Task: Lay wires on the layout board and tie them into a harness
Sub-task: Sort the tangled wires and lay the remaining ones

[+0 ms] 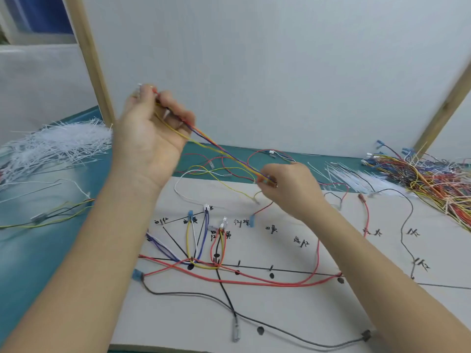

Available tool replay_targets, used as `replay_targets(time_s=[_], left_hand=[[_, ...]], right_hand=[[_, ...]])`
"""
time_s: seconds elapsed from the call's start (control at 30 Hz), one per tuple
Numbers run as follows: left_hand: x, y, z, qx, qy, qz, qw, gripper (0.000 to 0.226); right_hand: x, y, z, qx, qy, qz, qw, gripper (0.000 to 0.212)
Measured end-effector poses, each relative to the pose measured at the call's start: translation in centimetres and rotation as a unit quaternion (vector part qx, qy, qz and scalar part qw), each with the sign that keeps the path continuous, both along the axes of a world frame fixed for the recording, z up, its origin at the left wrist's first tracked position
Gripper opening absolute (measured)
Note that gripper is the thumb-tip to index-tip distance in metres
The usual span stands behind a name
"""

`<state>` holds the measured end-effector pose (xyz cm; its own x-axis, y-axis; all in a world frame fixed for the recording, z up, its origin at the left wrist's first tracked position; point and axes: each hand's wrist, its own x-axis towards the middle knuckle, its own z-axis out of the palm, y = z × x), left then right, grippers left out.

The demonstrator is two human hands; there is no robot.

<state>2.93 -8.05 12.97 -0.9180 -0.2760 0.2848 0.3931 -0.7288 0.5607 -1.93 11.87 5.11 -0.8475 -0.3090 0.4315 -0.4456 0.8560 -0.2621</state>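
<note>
Both hands hold one wire bundle (224, 151) above the layout board (293, 309): left hand (150, 133) grips its far end, right hand (288, 187) pinches its near end.

The wire ends inside the left hand (150, 128) are hidden by its curled fingers. The handwritten labels on the board (293, 314) are too blurred to read. The picture's right edge cuts off the wire pile (433, 182), and the left edge cuts off the white ties (51, 146).
</note>
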Motion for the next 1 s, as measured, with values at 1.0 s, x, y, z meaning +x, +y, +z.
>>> replay_targets(time_s=[1.0], left_hand=[[-3.5,-3.3,-3.8,-0.011,-0.157,-0.017,0.987,0.035]], right_hand=[[-4.9,5.3,-3.0,0.202,-0.183,0.023,0.962,0.021]])
